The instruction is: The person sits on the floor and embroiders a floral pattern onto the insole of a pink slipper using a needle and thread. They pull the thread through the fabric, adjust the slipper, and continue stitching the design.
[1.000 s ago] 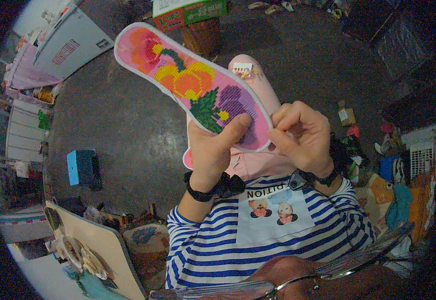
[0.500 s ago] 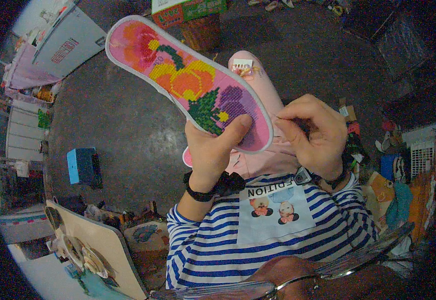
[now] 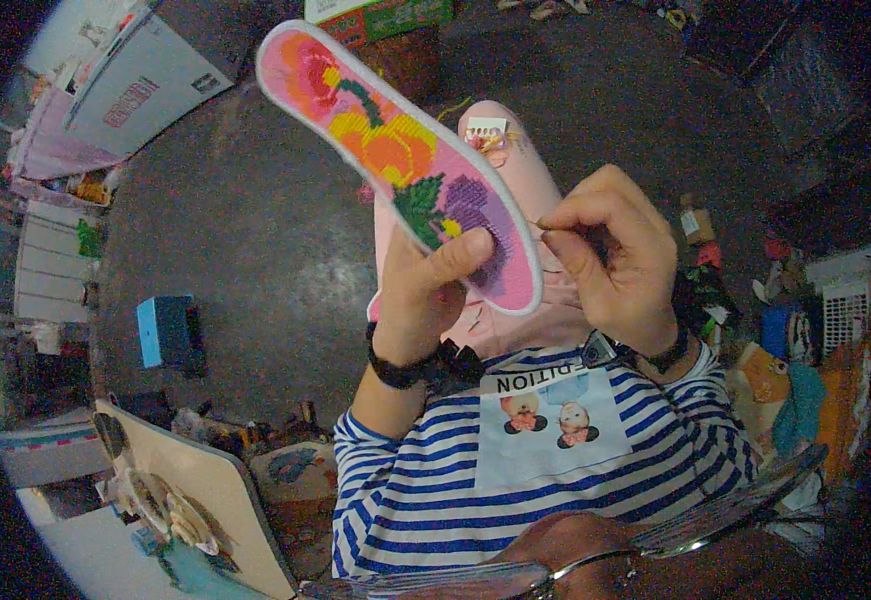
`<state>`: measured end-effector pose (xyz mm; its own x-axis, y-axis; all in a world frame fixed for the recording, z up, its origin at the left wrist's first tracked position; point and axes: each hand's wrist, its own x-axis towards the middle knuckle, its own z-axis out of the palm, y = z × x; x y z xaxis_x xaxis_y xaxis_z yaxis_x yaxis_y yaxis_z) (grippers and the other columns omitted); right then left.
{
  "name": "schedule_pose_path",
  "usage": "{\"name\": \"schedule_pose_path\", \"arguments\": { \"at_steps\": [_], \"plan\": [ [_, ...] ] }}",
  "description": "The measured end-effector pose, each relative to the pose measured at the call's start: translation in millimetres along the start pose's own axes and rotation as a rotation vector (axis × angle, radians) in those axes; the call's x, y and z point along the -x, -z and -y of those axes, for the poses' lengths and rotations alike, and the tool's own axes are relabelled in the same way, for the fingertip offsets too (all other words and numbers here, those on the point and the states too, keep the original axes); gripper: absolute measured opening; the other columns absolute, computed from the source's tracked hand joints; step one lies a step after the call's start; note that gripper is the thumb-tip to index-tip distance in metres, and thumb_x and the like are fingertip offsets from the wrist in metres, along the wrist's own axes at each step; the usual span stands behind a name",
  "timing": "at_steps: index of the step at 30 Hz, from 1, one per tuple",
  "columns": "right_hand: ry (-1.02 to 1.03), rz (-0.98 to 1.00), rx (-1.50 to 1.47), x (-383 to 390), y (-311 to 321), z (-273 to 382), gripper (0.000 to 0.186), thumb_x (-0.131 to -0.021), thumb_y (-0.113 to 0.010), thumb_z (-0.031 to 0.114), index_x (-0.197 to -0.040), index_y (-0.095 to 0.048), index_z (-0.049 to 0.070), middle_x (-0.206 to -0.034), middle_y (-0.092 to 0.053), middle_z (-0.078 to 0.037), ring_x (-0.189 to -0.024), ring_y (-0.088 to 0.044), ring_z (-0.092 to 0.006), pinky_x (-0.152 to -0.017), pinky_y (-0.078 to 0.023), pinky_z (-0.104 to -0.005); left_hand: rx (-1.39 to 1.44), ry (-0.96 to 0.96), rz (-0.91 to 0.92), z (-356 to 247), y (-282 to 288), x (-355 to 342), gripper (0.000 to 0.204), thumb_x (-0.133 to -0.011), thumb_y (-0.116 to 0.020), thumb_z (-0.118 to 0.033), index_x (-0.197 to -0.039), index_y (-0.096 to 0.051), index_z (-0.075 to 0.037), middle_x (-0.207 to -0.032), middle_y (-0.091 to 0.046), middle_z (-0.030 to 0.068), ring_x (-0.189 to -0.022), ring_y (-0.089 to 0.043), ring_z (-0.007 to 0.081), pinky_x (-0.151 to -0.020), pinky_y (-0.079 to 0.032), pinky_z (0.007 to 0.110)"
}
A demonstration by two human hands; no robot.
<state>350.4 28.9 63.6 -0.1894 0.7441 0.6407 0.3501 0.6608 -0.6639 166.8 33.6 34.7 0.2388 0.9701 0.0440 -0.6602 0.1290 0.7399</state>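
My left hand (image 3: 421,285) grips an embroidered insole (image 3: 381,150) near its lower end, thumb on the stitched face and the other fingers behind it. The insole is pink with a white edge and bears orange, yellow, green and purple flowers and leaves. Tilted up and to the left, it hangs over my lap. Just off its right edge, my right hand (image 3: 621,255) is closed in a pinch. Whatever lies between those fingertips is too small to make out. On my pink-clad knee rests a small white card (image 3: 487,127) with thread-like strands beside it.
A blue box-like stool (image 3: 164,332) stands on the dark floor at left. Beyond my knees is a basket (image 3: 406,65) under a green and red carton (image 3: 396,22). A pale board-like surface (image 3: 241,500) rises at lower left. Clutter and cloths (image 3: 801,400) line the right side.
The insole's upper end has swung right, and its face has turned more edge-on. My right hand has shifted slightly left and up, still pinching.
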Motion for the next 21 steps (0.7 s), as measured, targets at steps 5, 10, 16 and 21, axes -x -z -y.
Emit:
{"name": "schedule_pose_path", "arguments": {
  "at_steps": [5, 10, 16, 21],
  "plan": [
    [-0.05, -0.003, -0.119, 0, -2, -5, 0.013, -0.077, -0.065, -0.008, -0.088, -0.063, -0.001, -0.081, -0.056, -0.008, -0.071, -0.053, -0.0151, -0.062, -0.04, -0.0246, 0.51, 0.234, 0.319, 29, 15, -20, 0.04, -0.082, -0.074, -0.029, -0.108, -0.056, -0.005, -0.09, -0.06, 0.007, -0.081, -0.06, 0.0154, -0.064, -0.052, 0.024],
    [0.035, 0.005, -0.103, -8, -6, -14, 0.017, -0.075, -0.066, -0.009, -0.088, -0.064, 0.0, -0.079, -0.057, -0.009, -0.07, -0.055, -0.0167, -0.061, -0.042, -0.0254, 0.452, 0.22, 0.209, 51, 13, -25, 0.046, -0.085, -0.067, -0.04, -0.111, -0.055, -0.004, -0.092, -0.062, 0.0096, -0.082, -0.063, 0.0189, -0.062, -0.053, 0.024],
    [0.05, 0.007, -0.077, -17, -7, -10, 0.017, -0.074, -0.066, -0.009, -0.088, -0.065, 0.001, -0.078, -0.057, -0.009, -0.068, -0.056, -0.0193, -0.061, -0.044, -0.0278, 0.373, 0.19, 0.178, 49, 1, -27, 0.055, -0.088, -0.061, -0.05, -0.115, -0.054, -0.003, -0.093, -0.065, 0.0119, -0.082, -0.066, 0.022, -0.059, -0.054, 0.023],
    [0.04, 0.009, -0.083, -14, 0, 2, 0.015, -0.077, -0.065, -0.008, -0.088, -0.063, 0.001, -0.079, -0.057, -0.009, -0.07, -0.057, -0.0196, -0.063, -0.044, -0.0278, 0.395, 0.219, 0.165, 39, -10, -18, 0.051, -0.085, -0.065, -0.045, -0.112, -0.054, -0.003, -0.092, -0.064, 0.01, -0.08, -0.065, 0.02, -0.06, -0.054, 0.024]
  ]
}}
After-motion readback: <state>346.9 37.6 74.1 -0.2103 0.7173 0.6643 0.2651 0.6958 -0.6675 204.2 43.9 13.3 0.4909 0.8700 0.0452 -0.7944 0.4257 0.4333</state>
